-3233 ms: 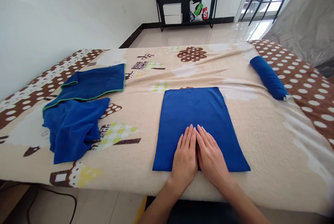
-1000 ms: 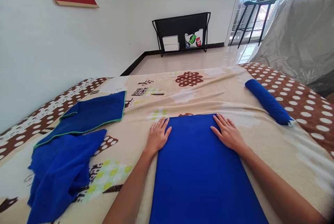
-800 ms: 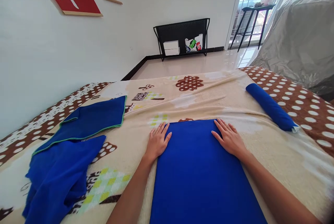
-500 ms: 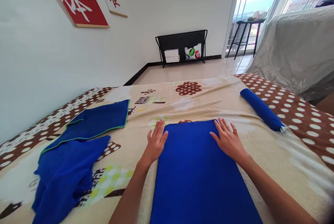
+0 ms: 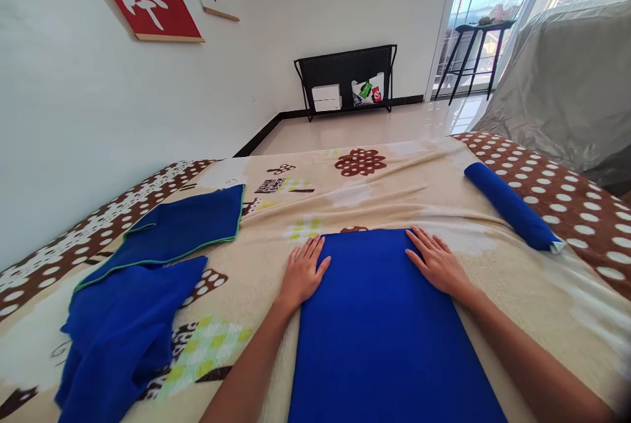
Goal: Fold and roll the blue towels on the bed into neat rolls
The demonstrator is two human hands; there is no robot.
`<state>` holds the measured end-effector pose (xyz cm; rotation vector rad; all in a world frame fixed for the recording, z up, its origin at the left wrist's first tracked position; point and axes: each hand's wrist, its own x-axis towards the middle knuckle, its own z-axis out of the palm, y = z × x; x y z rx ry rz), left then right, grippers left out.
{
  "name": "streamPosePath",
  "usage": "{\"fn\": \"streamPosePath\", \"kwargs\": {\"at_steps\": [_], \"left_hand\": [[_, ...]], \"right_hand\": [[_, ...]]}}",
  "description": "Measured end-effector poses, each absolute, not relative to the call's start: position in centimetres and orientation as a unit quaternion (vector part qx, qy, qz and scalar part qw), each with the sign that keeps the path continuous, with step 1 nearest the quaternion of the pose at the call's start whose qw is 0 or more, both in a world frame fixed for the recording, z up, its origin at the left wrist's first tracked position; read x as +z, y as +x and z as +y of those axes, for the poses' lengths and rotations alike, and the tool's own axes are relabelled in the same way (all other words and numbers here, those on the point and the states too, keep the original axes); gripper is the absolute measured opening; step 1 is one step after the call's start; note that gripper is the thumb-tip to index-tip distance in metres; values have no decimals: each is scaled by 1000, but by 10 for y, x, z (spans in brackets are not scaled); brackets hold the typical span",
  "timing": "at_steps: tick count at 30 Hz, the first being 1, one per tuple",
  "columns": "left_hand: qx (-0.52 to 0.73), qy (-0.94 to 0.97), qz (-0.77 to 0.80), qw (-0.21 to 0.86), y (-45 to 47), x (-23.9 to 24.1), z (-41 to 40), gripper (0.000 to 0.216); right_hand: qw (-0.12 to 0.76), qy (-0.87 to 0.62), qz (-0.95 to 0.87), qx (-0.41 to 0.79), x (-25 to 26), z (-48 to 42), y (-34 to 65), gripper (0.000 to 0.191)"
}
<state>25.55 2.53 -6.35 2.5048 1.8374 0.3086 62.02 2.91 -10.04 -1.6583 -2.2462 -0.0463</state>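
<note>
A blue cloth, folded into a long flat strip, lies in front of me on a patterned blanket. My left hand rests at the cloth's far left corner, fingers stretched out and partly over its edge. At the far right corner, my right hand lies flat with its fingers spread on the cloth's edge. Neither hand grips anything. A rolled blue cloth lies to the right, beyond my right hand. On the left are a blue cloth with green edging and a crumpled blue cloth.
The blanket has a brown border with white dots. Past the bed stands a black rack holding white boxes and a printed bag. A plastic-covered piece of furniture and a black stool are at the right.
My left hand has moved slightly right and down, its fingers now further onto the cloth's edge. My right hand stays at the far right corner. The camera view has shifted a little.
</note>
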Motion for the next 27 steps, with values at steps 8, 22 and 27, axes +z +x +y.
{"fn": "streamPosePath", "kwargs": {"at_steps": [8,22,27], "left_hand": [[92,797,597,0,258,-61,32,56],[92,861,494,-75,252,-57,-201,69],[103,875,461,-102,230,-57,-221,67]], "right_hand": [[181,-591,-786,-28,-94,34,620,60],[168,-458,-867,-101,-90,-198,632,73],[217,-436,-860,-155,-80,-223,642,70]]}}
